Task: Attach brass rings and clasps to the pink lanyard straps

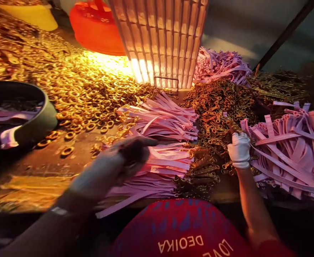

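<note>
My left hand (114,169), in a pale glove with dark fingertips, hovers over pink straps (167,157) laid in bundles on the table. It is smeared by motion; one finger points to the right, and the grip of the others is unclear. To the right, my right hand (239,150), in a white glove, is closed at the edge of a heap of brass-coloured metal clasps (212,110). What its fingers hold is hidden. Rows of more clasps (203,164) are joined to the right ends of the bundled straps.
Many gold rings (92,92) spread across the left. A dark round bowl (43,110) stands at the left edge, near an orange-red container (98,30). A ribbed upright panel (162,39) rises at the back. More pink straps (293,142) are piled right.
</note>
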A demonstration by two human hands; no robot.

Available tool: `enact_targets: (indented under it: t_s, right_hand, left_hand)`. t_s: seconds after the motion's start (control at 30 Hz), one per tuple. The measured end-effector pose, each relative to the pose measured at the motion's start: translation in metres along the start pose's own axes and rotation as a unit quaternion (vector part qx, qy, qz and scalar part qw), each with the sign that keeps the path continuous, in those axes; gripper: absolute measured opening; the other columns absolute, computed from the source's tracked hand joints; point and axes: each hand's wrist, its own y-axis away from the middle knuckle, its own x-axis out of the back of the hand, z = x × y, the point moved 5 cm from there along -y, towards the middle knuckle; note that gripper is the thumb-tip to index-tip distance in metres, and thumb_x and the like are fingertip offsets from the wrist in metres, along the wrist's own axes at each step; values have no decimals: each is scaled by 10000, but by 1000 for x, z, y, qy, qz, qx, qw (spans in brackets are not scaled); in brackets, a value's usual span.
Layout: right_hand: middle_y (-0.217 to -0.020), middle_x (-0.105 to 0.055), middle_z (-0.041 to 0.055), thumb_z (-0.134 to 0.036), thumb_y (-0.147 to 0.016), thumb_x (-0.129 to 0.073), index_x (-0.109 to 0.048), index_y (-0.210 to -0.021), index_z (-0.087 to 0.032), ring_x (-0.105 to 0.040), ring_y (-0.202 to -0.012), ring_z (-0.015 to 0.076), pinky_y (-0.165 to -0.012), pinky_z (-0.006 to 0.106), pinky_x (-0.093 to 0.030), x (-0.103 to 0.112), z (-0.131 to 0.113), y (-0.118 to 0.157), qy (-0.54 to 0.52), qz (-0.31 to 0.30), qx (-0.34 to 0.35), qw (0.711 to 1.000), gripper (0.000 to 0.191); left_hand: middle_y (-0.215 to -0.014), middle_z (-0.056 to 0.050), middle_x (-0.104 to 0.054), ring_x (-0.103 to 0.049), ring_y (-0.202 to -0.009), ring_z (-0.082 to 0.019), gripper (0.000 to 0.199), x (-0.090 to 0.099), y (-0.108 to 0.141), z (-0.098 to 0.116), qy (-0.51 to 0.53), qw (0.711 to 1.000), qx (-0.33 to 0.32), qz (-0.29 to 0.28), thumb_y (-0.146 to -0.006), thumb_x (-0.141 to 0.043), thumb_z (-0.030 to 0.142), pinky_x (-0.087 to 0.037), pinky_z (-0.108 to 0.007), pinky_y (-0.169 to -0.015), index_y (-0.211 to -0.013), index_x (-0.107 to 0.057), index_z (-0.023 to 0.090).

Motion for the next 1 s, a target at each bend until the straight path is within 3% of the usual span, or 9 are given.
enact_targets:
  t_s: [0.07, 0.13, 0.27, 0.4, 0.53, 0.67, 0.83, 0.9, 1.0]
  right_hand:
    - [-915, -641, 201, -48, -746, -515, -650, -866, -89, -549, -835, 284, -735, 367, -369, -17, 7, -4, 18, -5, 8, 1000, 185]
    - [-937, -650, 207, -42, -707, -521, -647, -850, -99, -560, -838, 289, -743, 378, -398, -21, 10, -2, -10, 19, 4, 1000, 199]
    - [-1027, -688, 187, -89, -790, -515, -679, -968, -132, -623, -962, 310, -869, 436, -487, 12, -6, 11, -229, 94, 13, 969, 246]
    - [-1102, -720, 84, -207, -952, -539, -675, -1167, -217, -675, -978, 219, -912, 364, -536, 68, -77, 26, -566, -17, 78, 820, 254]
    - [-1056, -727, 41, -225, -923, -645, -650, -1275, -228, -676, -907, 166, -859, 294, -553, 106, -148, 35, -690, -146, 130, 697, 352]
    - [-1010, -712, 27, -263, -908, -679, -650, -1278, -221, -669, -906, 157, -854, 289, -567, 107, -168, 33, -745, -202, 119, 624, 373]
    - [-893, -657, -6, -331, -868, -756, -652, -1233, -231, -626, -785, 113, -697, 203, -558, 100, -161, 32, -778, -168, 22, 605, 393]
    - [-892, -659, -5, -344, -870, -761, -638, -1258, -231, -625, -767, 111, -717, 216, -570, 101, -161, 36, -778, -152, 16, 610, 423]
    - [-987, -697, 32, -349, -919, -703, -607, -1326, -233, -662, -844, 147, -817, 280, -589, 103, -158, 41, -751, -140, 42, 644, 434]
  left_hand:
    - [-537, 56, -470, -208, -345, -53, 607, -36, -12, -6, 103, 989, 26, -102, -918, -528, 627, -158, -190, -302, -1221, -658, 116]
    - [-620, 12, -556, -237, -345, -42, 644, -59, -23, -10, 175, 972, 53, -148, -916, -528, 626, -162, -199, -307, -1231, -646, 77]
    - [-663, -15, -598, -294, -363, -39, 595, -77, -28, -14, 213, 959, 76, -172, -925, -571, 542, -153, -194, -323, -1257, -628, 51]
    - [-603, 19, -574, -277, -357, -37, 525, -85, -27, -19, 191, 962, 64, -186, -925, -598, 527, -148, -187, -333, -1226, -647, 98]
    - [-579, 24, -576, -425, -418, -60, 388, -90, -36, -32, 201, 968, 52, -140, -820, -748, 493, -324, -179, -398, -934, -687, 127]
    - [-657, -10, -645, -524, -493, -86, 350, -87, -40, -41, 255, 960, 92, -76, -768, -793, 455, -413, -195, -463, -838, -651, 143]
    - [-519, 36, -529, -322, -370, -43, 331, -87, -28, -24, 207, 969, 36, -130, -850, -710, 456, -218, -179, -357, -884, -671, 129]
    - [-471, 73, -428, -293, -367, -42, 251, -89, -23, -17, 170, 975, -6, -140, -871, -703, 385, -195, -179, -359, -848, -657, 139]
    - [-545, 53, -501, -320, -379, -39, 224, -89, -18, -13, 143, 982, -28, -118, -892, -670, 346, -206, -180, -360, -795, -619, 151]
